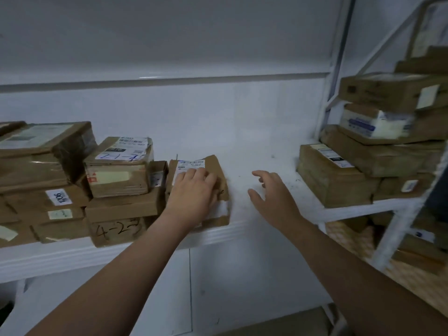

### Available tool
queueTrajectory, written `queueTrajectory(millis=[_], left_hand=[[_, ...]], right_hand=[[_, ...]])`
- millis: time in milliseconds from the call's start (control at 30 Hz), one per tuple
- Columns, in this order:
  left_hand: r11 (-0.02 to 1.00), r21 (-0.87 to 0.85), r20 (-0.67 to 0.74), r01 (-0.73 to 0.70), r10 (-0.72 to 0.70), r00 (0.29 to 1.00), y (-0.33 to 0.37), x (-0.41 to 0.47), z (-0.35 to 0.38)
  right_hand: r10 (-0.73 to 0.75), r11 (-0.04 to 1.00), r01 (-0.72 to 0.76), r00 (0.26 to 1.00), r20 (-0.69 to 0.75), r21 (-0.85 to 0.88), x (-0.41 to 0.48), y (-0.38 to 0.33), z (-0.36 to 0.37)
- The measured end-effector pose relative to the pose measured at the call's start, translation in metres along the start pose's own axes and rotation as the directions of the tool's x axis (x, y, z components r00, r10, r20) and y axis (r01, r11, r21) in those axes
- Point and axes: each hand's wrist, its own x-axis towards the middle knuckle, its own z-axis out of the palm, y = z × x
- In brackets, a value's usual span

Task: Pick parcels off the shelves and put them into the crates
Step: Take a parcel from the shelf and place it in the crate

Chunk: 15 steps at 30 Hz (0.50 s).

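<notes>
Parcel [217, 167]: a flat brown carton with a white label, lying at the front edge of the white shelf [254, 151], just right of the stacked cartons and touching the small one beside it. Its near corner appears to overhang the shelf lip slightly.

Left hand [194, 187]: laid on the parcel's top face, fingers over the label, not wrapped round an edge. The thumb is hidden.

Right hand [271, 190]: fingers spread and holding nothing, above bare shelf just right of the parcel, not touching it.

Assessment: the pick is at the grasp stage. Recommended: bring the right hand to the parcel's free right side, keep the left steadying the top, and draw it forward before lifting. The carton looks creased and partly re-taped at the front, so support from beneath is advised. Avoid dragging against the marked carton [116, 229] and the stack above it.

Containers: no crate can be identified. A brown surface at the bottom edge [278, 323] may be one; contents not visible. The side rack [388, 234] holds further cartons.
</notes>
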Motion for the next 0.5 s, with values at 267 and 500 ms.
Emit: queueTrajectory(millis=[267, 500], left_hand=[[0.952, -0.228, -0.157, -0.204, 0.171, 0.973, 0.097, 0.06, -0.018], [0.834, -0.453, -0.299, -0.316, 0.191, 0.935, 0.184, 0.13, -0.047]], right_hand=[[0.025, 0.987, -0.061, 0.971, -0.238, -0.146, -0.009, 0.04, -0.108], [0.045, 0.982, -0.114, 0.913, -0.406, -0.148, 0.002, 0.069, -0.218]])
